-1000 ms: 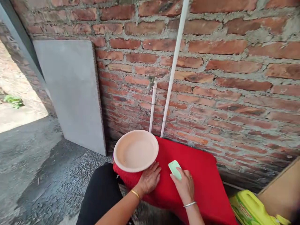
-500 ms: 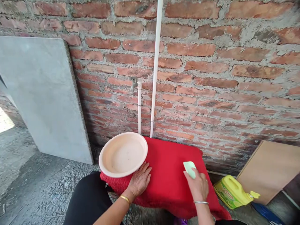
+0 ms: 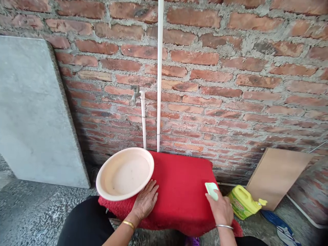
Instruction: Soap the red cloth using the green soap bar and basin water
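A red cloth (image 3: 179, 184) lies spread over a low surface in front of me and hangs down at its near edge. My left hand (image 3: 145, 201) rests on it palm down, fingers stretched, beside the rim of a pale pink basin (image 3: 112, 195). The basin sits over the cloth's left end, with a few dark specks inside. Toward the cloth's right edge, my right hand (image 3: 222, 209) is closed around what looks like a pale green scrub brush (image 3: 211, 190). The brush is against the cloth; its underside is hidden.
Behind stands a brick wall (image 3: 205, 92) with a tap (image 3: 135, 95) and a tall white pipe (image 3: 159, 75). A grey slab (image 3: 33, 109) leans at left. At right are a yellow jug (image 3: 243, 201), a brown board (image 3: 278, 174) and blue slippers (image 3: 276, 220).
The view has swung a little to the right. My right hand and the brush have moved toward the cloth's right edge. My left hand stays flat beside the basin.
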### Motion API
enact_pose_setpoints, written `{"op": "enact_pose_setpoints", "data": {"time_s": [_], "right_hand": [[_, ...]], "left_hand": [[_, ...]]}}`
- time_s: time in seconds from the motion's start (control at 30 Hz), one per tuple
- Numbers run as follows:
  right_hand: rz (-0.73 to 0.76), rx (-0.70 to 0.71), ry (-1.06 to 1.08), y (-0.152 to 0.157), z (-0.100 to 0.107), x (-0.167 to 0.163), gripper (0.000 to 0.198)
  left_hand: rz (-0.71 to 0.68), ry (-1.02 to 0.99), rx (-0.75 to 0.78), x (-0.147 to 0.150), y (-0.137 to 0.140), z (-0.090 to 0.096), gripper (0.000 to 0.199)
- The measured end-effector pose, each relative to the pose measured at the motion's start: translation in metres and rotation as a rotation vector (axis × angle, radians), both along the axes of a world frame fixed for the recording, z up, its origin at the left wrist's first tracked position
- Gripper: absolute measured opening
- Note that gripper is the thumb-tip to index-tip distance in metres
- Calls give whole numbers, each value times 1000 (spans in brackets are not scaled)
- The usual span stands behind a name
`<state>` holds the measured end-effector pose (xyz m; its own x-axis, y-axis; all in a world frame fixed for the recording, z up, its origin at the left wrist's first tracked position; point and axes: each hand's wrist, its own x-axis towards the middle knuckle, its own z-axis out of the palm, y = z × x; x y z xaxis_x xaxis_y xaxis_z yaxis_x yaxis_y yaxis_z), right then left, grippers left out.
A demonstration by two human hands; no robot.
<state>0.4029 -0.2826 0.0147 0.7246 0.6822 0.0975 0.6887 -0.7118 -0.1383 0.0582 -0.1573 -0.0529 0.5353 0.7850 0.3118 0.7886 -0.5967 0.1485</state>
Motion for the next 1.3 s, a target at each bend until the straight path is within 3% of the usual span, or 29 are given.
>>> {"op": "enact_pose_setpoints", "data": {"time_s": [0.07, 0.13, 0.3, 0.4, 0.47, 0.6, 0.67, 0.73, 0.8, 0.87, 0.93, 1.17, 1.3], "right_hand": [[-108, 15, -7, -7, 0, 15, 58], [-94, 51, -35, -5, -2, 7, 55], [298, 169, 18, 17, -11, -66, 38], [372, 156, 26, 18, -14, -75, 35], [281, 132, 12, 10, -13, -54, 37], [-81, 103, -31, -12, -9, 8, 50], [-180, 128, -19, -16, -8, 21, 55], [-136, 191, 34, -12, -9, 13, 56], [16, 241, 97, -6, -12, -7, 51], [161, 239, 122, 0, -15, -25, 45], [193, 196, 120, -2, -14, -27, 43], [-275, 130, 227, -41, -6, 48, 61], [-259, 239, 478, -43, -10, 63, 59]], "left_hand": [[-6, -17, 5, 0, 1, -2, 41], [-15, -25, 12, -1, 2, -5, 41], [-28, -28, 45, -4, 5, -11, 41], [-27, -35, 67, -4, 6, -15, 40], [-29, -36, 78, -4, 7, -17, 40], [-31, -39, 83, -4, 7, -17, 40], [-30, -38, 81, -4, 7, -18, 40], [-30, -41, 82, -4, 8, -18, 40], [-31, -47, 83, -5, 8, -19, 40], [-34, -55, 83, -5, 8, -19, 40], [-37, -64, 80, -6, 9, -18, 40], [-45, -24, 63, -6, 7, -13, 40], [-38, -34, 55, -7, 7, -13, 40]]}}
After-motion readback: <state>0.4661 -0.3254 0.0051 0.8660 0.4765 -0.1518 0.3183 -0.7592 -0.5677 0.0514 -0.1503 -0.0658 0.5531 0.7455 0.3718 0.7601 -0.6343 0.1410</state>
